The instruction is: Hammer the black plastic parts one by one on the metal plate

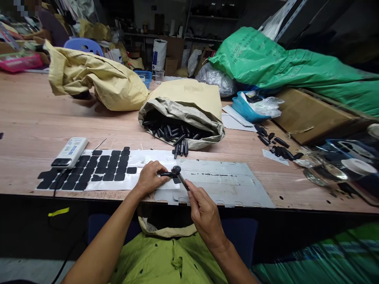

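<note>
My left hand (151, 177) is closed, pinching a small black tubular piece (166, 174) low over the grey board (225, 177). My right hand (205, 207) grips a tool with a slim metal handle (184, 183) and a round black head (176, 169). That head meets or overlaps the end of the black piece; exact contact cannot be made out. Left of my hands lies a white sheet (151, 156) bearing rows of black rounded stickers (103, 163). Just behind, similar black tubular pieces (171, 132) spill from the mouth of an open sack (189, 92).
A white box-shaped device (70, 153) with a cable rests on the sheet's left part. More black pieces (278, 148) lie at right, near a cardboard box (316, 114) and a clear container (322, 173). A tan sack (97, 75) and green sack (254, 59) stand behind. A person (53, 23) sits far left.
</note>
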### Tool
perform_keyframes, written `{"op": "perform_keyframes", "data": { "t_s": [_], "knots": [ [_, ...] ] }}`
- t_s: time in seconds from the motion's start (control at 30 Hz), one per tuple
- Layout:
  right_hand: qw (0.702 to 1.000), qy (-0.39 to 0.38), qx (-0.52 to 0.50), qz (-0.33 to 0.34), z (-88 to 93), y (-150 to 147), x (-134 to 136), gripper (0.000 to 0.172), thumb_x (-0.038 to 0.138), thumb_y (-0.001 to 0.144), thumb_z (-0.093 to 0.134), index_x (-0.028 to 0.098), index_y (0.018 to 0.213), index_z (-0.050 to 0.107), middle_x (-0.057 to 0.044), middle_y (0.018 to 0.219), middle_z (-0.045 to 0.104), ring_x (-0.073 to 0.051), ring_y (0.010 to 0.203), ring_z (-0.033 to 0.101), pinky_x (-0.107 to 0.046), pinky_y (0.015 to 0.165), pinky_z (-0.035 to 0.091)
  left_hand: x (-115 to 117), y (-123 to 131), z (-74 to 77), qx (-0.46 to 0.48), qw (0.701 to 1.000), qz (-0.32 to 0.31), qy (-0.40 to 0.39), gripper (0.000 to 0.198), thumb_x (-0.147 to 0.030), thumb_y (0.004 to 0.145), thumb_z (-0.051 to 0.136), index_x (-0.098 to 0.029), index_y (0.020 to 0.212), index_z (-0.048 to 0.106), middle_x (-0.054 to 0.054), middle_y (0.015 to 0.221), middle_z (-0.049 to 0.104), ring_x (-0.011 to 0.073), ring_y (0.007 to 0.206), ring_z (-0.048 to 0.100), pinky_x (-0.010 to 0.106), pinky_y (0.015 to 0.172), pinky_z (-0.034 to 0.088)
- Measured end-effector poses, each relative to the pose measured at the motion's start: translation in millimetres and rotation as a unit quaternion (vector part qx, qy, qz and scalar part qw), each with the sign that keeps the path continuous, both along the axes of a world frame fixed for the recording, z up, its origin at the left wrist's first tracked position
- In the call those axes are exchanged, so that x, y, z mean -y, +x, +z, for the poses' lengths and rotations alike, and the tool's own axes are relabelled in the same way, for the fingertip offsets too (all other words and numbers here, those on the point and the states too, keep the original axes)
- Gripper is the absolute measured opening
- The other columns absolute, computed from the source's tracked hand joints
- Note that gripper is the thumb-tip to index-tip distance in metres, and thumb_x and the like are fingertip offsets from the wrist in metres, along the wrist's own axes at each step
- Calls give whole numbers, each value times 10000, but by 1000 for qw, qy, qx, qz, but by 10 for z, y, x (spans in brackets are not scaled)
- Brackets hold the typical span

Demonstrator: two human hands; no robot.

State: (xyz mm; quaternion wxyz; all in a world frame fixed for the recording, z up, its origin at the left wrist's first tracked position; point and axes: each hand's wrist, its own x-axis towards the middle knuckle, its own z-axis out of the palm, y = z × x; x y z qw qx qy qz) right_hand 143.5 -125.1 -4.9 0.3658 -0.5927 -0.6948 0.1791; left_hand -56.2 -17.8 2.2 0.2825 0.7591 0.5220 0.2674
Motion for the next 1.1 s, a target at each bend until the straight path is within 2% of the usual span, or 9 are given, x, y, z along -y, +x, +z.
{"op": "perform_keyframes", "data": {
  "t_s": [0.13,0.27,0.4,0.53,0.67,0.83,0.9,1.0,1.1],
  "knots": [
    [1000,-9,4,-2,-12,36,-21,402,287,998,411,252,1369,563,-68,1103,685,-163,975,664,-276,862,543,6,-1,2,4,1000,3,0,95,-213,724,759,-206,807,712,17,814,658,199,831,555,310,732,395],
    [998,38,17,-46,-3,152,-181,373,320,989,433,225,1301,613,-75,1147,685,-175,1032,650,-283,863,528,14,-11,0,3,1000,1,-4,99,-213,730,752,-199,817,706,19,830,654,201,845,553,311,733,405],
    [972,64,167,-151,-37,374,-427,339,321,983,441,214,1205,673,-64,995,689,-164,827,617,-270,688,452,14,-31,-8,-7,1000,-13,8,95,-281,792,711,-203,845,700,15,830,641,200,836,540,318,730,399],
    [932,82,295,-195,-154,551,-606,268,289,949,509,196,1094,715,-61,870,655,-190,800,529,-305,691,365,23,-40,10,-4,999,-40,11,221,-368,928,540,-204,871,676,23,836,639,199,816,522,330,732,383],
    [932,91,281,-211,-245,590,-646,240,285,939,527,209,1073,712,-64,933,636,-193,834,491,-312,714,328,29,-41,23,38,999,-23,0,334,-384,992,383,-197,795,579,20,790,601,190,771,498,322,713,376],
    [939,73,262,-210,-233,573,-637,237,277,928,526,213,1082,695,-58,939,626,-195,839,478,-315,726,312,150,-65,141,165,986,7,-37,356,-436,990,377,-189,801,552,21,786,571,179,778,516,299,719,404],
    [940,68,263,-208,-215,570,-637,237,272,920,532,214,1086,691,-58,944,627,-197,843,476,-315,726,310,310,-47,251,202,977,-39,-63,354,-447,981,401,-177,855,592,32,823,597,175,795,539,291,735,417],
    [939,67,266,-209,-200,569,-638,236,266,911,539,214,1084,691,-58,944,629,-200,844,476,-317,725,312,656,49,365,190,946,-202,-166,354,-458,972,443,-171,931,645,31,822,638,157,747,568,257,689,424],
    [936,70,272,-211,-199,569,-637,233,263,907,544,211,1078,693,-59,939,631,-202,844,478,-317,722,317,982,190,234,84,925,-296,-223,316,-452,971,455,-206,1001,651,21,845,671,153,737,596,240,655,412]
  ]
}}
